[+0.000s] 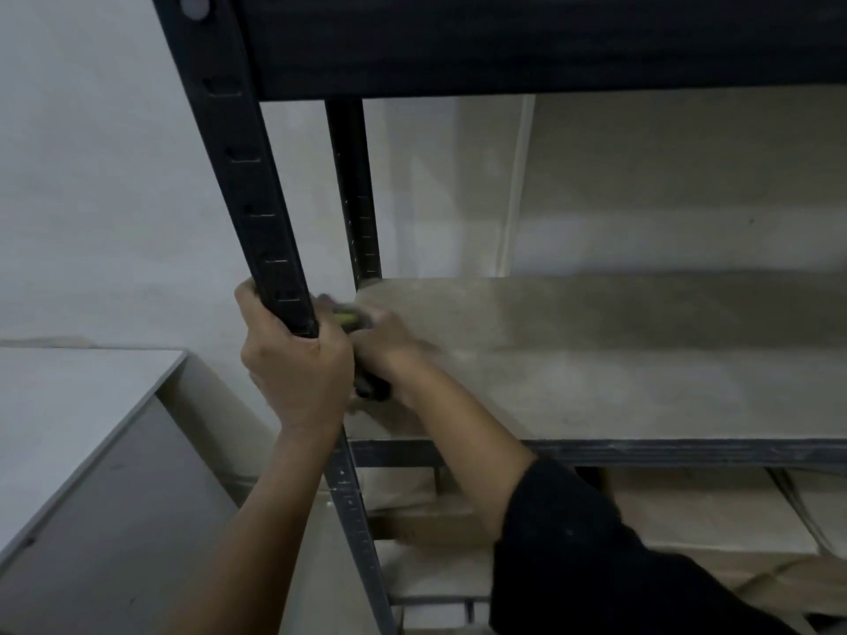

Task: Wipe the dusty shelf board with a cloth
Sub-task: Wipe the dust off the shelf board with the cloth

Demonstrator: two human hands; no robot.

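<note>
The dusty pale shelf board [618, 359] spans the middle right of the head view. My left hand [293, 373] grips the black front upright post [256, 199] of the rack. My right hand [389, 350] lies on the board's near left corner, holding a dark cloth with a yellow-green patch [348, 317]. Most of the cloth is hidden under my hand and behind my left hand, and motion blur softens it.
A dark upper shelf [504, 43] hangs close overhead. A second black post [355, 190] stands at the back left corner. Cardboard boxes [710, 511] fill the shelf below. A grey cabinet [91, 451] stands to the left against the white wall.
</note>
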